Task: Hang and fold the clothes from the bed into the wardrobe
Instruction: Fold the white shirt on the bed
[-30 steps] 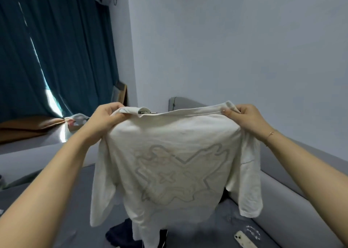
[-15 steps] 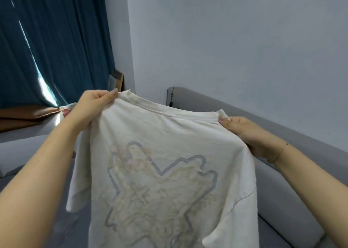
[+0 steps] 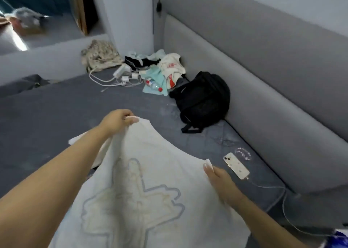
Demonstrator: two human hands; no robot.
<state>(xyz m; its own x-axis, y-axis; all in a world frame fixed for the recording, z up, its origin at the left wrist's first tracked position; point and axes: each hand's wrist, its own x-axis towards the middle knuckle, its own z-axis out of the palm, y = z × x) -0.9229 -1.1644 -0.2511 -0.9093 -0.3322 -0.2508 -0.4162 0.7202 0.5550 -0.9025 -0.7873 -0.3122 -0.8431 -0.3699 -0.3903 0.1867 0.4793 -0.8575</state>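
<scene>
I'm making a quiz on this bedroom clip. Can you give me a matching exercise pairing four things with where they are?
Things:
1. white T-shirt
2. black backpack
3. phone
4. pile of clothes

Places:
A. far corner of the bed
B. flat on the mattress, cable plugged in
C. held at its top edge by both hands
D. against the grey headboard

Pairs: 1-C, 2-D, 3-B, 4-A

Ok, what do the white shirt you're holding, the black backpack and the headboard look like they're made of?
White shirt: soft matte knit, probably cotton; it drapes and sags between the left hand and right hand.
Black backpack: matte woven synthetic, likely nylon; it slumps against the headboard.
Headboard: smooth grey padded upholstery with a seam line; faux leather or fabric, hard to tell.
</scene>
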